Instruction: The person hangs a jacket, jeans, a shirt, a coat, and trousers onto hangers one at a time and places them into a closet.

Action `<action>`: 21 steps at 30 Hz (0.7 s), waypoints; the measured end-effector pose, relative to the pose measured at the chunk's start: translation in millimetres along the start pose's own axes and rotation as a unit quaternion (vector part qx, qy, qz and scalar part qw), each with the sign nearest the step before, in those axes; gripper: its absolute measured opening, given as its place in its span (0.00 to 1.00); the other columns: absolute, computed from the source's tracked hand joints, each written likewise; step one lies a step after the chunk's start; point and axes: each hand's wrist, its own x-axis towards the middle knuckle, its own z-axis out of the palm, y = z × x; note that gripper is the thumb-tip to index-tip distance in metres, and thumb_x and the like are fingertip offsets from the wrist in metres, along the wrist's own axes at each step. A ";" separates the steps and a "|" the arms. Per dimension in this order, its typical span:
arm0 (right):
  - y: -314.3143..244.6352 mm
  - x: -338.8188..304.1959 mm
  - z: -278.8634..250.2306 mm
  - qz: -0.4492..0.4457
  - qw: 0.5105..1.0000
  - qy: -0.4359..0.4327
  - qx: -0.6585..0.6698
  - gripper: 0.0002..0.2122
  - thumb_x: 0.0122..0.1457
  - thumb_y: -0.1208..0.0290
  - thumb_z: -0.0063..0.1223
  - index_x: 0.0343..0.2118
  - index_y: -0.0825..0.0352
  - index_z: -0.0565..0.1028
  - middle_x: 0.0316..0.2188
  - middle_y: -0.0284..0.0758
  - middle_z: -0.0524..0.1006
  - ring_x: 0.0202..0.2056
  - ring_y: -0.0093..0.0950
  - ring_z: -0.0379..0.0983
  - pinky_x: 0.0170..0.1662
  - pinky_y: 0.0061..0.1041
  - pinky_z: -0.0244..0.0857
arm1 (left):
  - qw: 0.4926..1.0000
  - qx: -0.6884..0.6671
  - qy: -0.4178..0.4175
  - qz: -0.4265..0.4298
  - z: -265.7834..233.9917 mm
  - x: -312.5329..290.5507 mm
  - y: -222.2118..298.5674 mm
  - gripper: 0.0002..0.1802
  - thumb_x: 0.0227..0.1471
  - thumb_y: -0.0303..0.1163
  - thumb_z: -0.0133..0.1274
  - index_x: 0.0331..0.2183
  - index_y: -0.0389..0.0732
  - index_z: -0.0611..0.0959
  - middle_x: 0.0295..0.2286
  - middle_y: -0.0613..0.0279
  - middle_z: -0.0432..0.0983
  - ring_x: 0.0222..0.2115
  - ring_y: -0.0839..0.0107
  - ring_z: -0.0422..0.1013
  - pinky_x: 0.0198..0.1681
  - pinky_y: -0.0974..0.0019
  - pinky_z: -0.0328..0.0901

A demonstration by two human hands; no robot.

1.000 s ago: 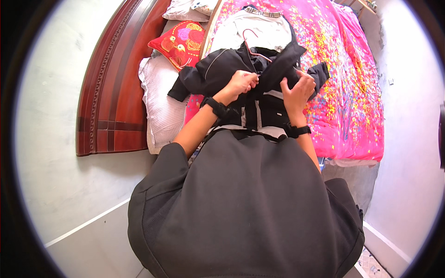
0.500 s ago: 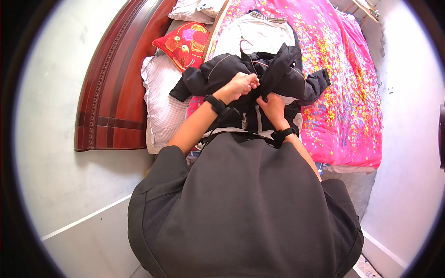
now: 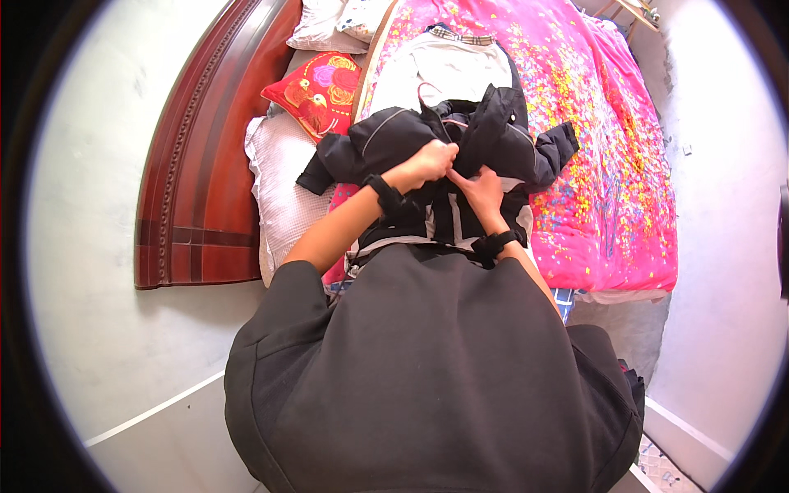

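A black jacket with pale panels and thin piping lies front up on the bed, its sleeves bent out to both sides. My left hand is closed in a pinch on the jacket's front opening, just below the collar; any small part between the fingertips is hidden. Close beside it, my right hand grips the other front edge lower down, its thumb reaching toward the left fingertips. Beyond the jacket's collar lies a white garment with a checked collar.
A pink flowered quilt covers the bed to the right. On the left are a red embroidered cushion, a white pillow and a dark red wooden headboard. Pale walls stand on both sides.
My left hand has come down a little toward me along the jacket front. My right thumb is now nearer the left fingertips. The whole view has shifted slightly.
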 end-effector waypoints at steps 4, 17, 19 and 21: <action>8.3 16.9 23.9 0.004 0.999 0.034 0.009 0.32 0.39 0.42 0.67 0.28 0.75 0.76 0.25 0.48 0.79 0.32 0.44 0.78 0.35 0.38 0.70 | 0.838 0.443 0.095 0.304 3.9 -0.7 -10.5 0.18 0.58 0.38 0.43 0.23 0.35 0.73 0.19 0.45 0.71 0.23 0.41 0.69 0.28 0.49 0.66; 13.4 10.0 25.1 -0.053 0.983 -0.003 0.178 0.19 0.42 0.59 0.63 0.29 0.73 0.78 0.25 0.48 0.79 0.31 0.43 0.78 0.36 0.36 0.70 | 0.554 0.718 0.078 0.414 -28.5 3.9 28.1 0.11 0.54 0.39 0.52 0.25 0.43 0.76 0.19 0.59 0.75 0.20 0.65 0.76 0.21 0.64 0.68; 15.2 4.8 23.3 -0.082 0.988 -0.011 0.129 0.18 0.41 0.60 0.62 0.27 0.74 0.78 0.23 0.49 0.78 0.29 0.44 0.78 0.34 0.37 0.70 | 0.573 0.727 0.101 0.365 -50.2 22.3 45.3 0.09 0.54 0.35 0.50 0.27 0.41 0.80 0.25 0.54 0.80 0.24 0.61 0.78 0.24 0.61 0.70; 15.2 -4.6 21.9 -0.120 0.989 -0.027 0.079 0.18 0.40 0.60 0.62 0.22 0.75 0.75 0.20 0.51 0.75 0.26 0.46 0.76 0.31 0.38 0.68 | 0.577 0.680 0.164 0.422 -88.0 40.4 69.5 0.09 0.53 0.34 0.49 0.28 0.45 0.83 0.23 0.55 0.80 0.25 0.59 0.78 0.26 0.58 0.71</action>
